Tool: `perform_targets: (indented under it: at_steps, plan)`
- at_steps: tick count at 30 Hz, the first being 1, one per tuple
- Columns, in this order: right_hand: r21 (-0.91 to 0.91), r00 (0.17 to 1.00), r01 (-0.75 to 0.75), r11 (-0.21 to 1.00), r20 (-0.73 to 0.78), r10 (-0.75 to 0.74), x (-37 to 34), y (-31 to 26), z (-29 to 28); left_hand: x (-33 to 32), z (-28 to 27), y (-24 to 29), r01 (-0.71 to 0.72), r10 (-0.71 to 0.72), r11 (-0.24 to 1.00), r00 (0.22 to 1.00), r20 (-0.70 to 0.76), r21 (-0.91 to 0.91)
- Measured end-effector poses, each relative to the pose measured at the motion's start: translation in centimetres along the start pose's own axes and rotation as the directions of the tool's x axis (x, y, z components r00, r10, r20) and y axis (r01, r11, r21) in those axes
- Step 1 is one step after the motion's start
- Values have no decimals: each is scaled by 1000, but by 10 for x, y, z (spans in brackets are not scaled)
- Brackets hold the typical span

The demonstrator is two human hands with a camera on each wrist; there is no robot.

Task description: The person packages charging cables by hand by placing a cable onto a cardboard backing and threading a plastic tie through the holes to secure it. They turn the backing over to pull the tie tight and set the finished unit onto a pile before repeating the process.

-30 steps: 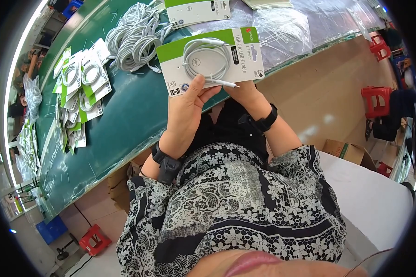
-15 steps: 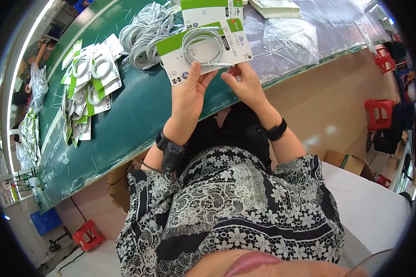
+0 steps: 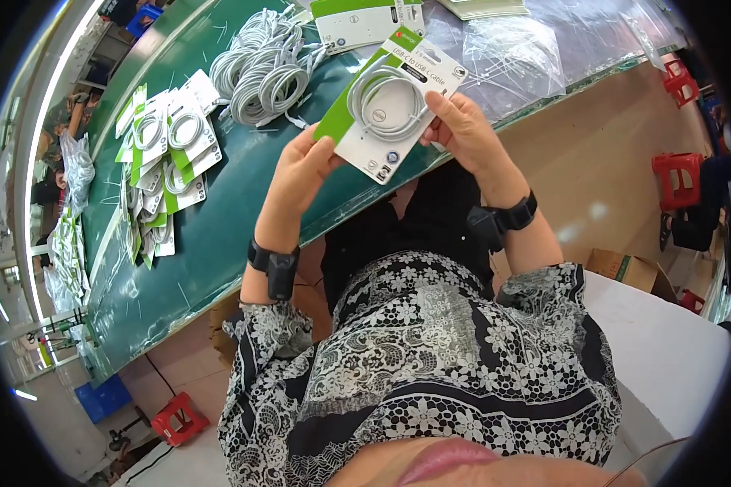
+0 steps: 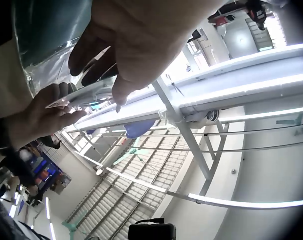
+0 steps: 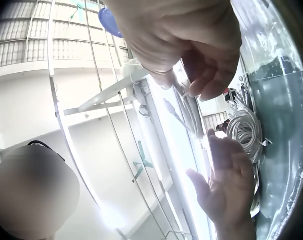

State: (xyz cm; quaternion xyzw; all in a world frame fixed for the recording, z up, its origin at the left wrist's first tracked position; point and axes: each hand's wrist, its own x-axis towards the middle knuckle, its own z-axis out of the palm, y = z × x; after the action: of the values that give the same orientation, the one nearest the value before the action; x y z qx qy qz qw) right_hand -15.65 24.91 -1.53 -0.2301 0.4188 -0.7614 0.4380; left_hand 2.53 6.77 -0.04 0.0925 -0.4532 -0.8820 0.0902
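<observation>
A green and white packaging card [image 3: 418,69] printed "USB-C to USB-C cable" is held tilted above the table edge, with a coiled white cable [image 3: 356,104] on its face. My left hand [image 3: 296,174] pinches the card's green left edge between thumb and fingers. On the opposite side my right hand [image 3: 473,138] grips the edge, its thumb lying on the front beside the coil and its fingers mostly behind the card. In the left wrist view the card [image 4: 84,97] shows nearly edge-on between both hands.
Loose coiled cables [image 3: 264,73] lie in a heap on the green table [image 3: 227,191]. Left of them are several finished cable cards [image 3: 170,134] in a pile. Behind the held card are more cards [image 3: 365,26] and a plastic bag of white ties [image 3: 520,53].
The card has turned, its printed top swinging up and its lower corner toward the body. My left hand shifted to the green edge; my right hand came up onto the right side, thumb on the front.
</observation>
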Motion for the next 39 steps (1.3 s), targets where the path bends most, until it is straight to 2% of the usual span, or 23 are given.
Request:
perform_targets:
  at_steps: [1, 5, 10, 11, 14, 15, 16, 17, 18, 21, 22, 23, 25, 26, 27, 28, 30, 31, 34, 35, 36, 38, 39]
  plan:
    - [-41, 999, -33, 999, 36, 34, -1, -3, 2, 2, -3, 3, 56, -56, 986, 998, -9, 159]
    - [-258, 987, -99, 961, 94, 127, -4, -15, 6, 14, 7, 10, 53, -77, 915, 996, 43, 401]
    - [-424, 957, -194, 885, 117, 265, -1, -14, -6, 23, 22, -19, 86, -87, 973, 996, -3, 215]
    - [-423, 958, -193, 885, 115, 264, -1, -8, -5, 27, 23, -31, 36, -23, 982, 997, -73, 185]
    - [-573, 989, 90, 815, -47, -142, 1, 23, -3, 38, 15, -52, -77, 105, 987, 972, -210, 141]
    - [-574, 988, 91, 814, -49, -144, 2, 23, -5, 45, 8, -51, -195, 350, 832, 911, -217, 519]
    - [-515, 988, 47, 856, -102, -116, 4, 23, -8, 51, 2, -51, -240, 564, 529, 816, -126, 814]
    - [-452, 985, 5, 892, -152, -83, 7, 22, -12, 54, -4, -53, -202, 709, 137, 703, 46, 970]
    - [-384, 979, -34, 923, -200, -47, 9, 21, -14, 54, 6, -49, -203, 708, 139, 705, 46, 969]
    - [-419, 979, -142, 897, -195, 64, 14, 17, -20, 49, 42, -42, -377, 578, -391, 609, 543, 840]
    - [-439, 974, -198, 876, -188, 125, 15, 15, -22, 48, 43, -48, -371, 583, -390, 609, 538, 843]
    - [-442, 974, -200, 874, -184, 130, 17, 13, -24, 48, 42, -58, -315, 546, -265, 730, 411, 911]
    - [-859, 975, -152, 488, -211, -69, 18, 4, -34, 50, 40, -70, -149, 387, -22, 910, 146, 989]
    - [-964, 970, -149, 219, -185, -157, 15, 2, -38, 51, 39, -74, -146, 380, -12, 914, 139, 989]
    - [-963, 971, -159, 216, -192, -143, 12, 0, -40, 50, 39, -78, -161, 400, -53, 901, 169, 985]
    - [-965, 974, 44, 260, -17, -227, 10, -2, -40, 51, 39, -79, -176, 420, -98, 885, 201, 979]
    - [-842, 855, 449, 297, 309, -416, 9, -3, -39, 51, 38, -81, -181, 440, -146, 869, 228, 973]
    - [-839, 856, 451, 304, 311, -412, 9, -1, -40, 51, 38, -82, -188, 450, -134, 863, 228, 973]
    - [-744, 765, 632, 216, 554, -329, 17, 10, -45, 54, 37, -87, -219, 474, -76, 850, 228, 973]
    - [-767, 806, 589, 255, 538, -246, 17, 10, -49, 55, 35, -90, -222, 489, -55, 844, 220, 974]
    - [-762, 813, 581, 288, 558, -164, 17, 7, -58, 54, 33, -95, -170, 450, -130, 868, 211, 977]
    - [-775, 821, 563, 287, 562, -95, 19, 8, -64, 49, 30, -90, -258, 455, -138, 841, 292, 956]
    - [-770, 820, 566, 294, 563, -103, 19, 2, -56, 55, 31, -97, -175, 441, -80, 877, 193, 981]
